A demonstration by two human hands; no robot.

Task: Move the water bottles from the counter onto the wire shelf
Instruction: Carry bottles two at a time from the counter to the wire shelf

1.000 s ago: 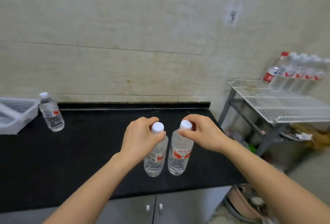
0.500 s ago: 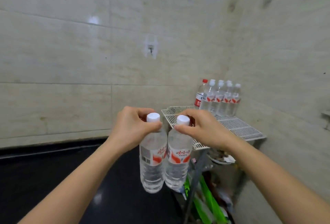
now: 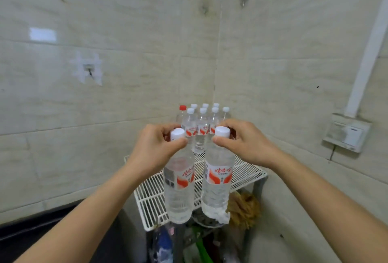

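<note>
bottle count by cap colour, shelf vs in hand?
White-cap bottles on the wire shelf: 7 visible, e.g.
Red-cap bottle on shelf: 1
White-cap bottles in hand: 2, left hand holds one, right hand holds one
Total: 10 visible; any behind the cluster are hidden.

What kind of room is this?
Probably a small kitchen or utility corner: tiled walls, a white wire shelf stocked with water bottles, and a dark counter edge.

The wire shelf [image 3: 241, 170] is bare at its front, while a cluster of bottles [image 3: 201, 124] fills its back corner.
</note>
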